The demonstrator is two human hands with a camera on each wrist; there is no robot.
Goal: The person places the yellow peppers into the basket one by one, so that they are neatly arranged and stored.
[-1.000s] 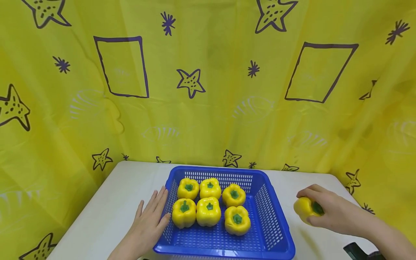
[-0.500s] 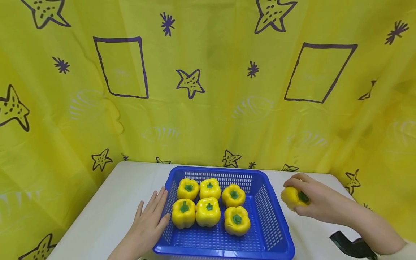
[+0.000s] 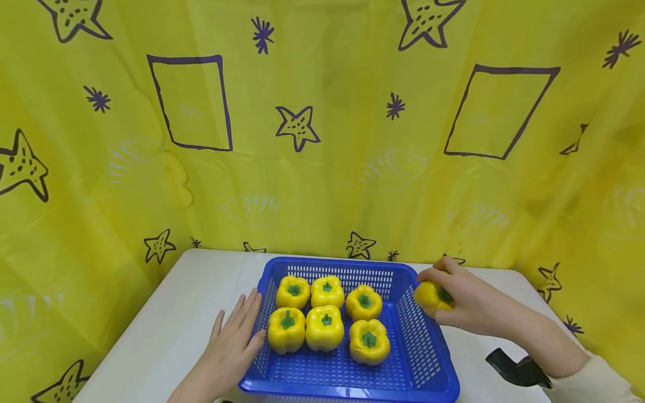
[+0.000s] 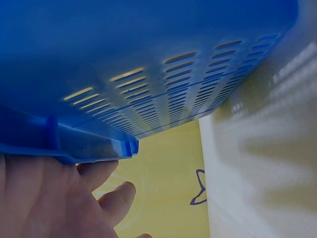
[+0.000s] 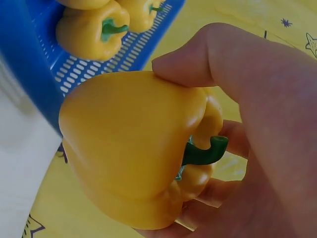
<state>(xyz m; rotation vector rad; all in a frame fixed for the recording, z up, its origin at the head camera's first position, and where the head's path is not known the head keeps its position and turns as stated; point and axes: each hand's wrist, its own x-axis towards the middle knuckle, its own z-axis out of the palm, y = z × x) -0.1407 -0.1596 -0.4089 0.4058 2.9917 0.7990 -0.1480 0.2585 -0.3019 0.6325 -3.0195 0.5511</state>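
Observation:
A yellow bell pepper (image 5: 133,144) with a green stem is gripped between the thumb and fingers of my right hand (image 3: 468,294). In the head view that pepper (image 3: 428,296) is at the right rim of a blue plastic basket (image 3: 445,358). Several more yellow bell peppers (image 3: 324,330) stand stem up inside, in two rows toward the left and middle. My left hand (image 3: 229,341) lies with straight fingers along the basket's left rim; in the left wrist view the hand (image 4: 54,198) touches the rim from outside.
The basket stands on a white table (image 3: 196,296). Behind and around it hangs a yellow curtain (image 3: 332,184) with drawn stars and fish. A dark strap-like piece (image 3: 519,369) shows at my right wrist, by a pale sleeve (image 3: 584,380).
My right hand has moved left with the bell pepper, from over the table right of the basket to its right rim. My left hand and the peppers in the basket have stayed put.

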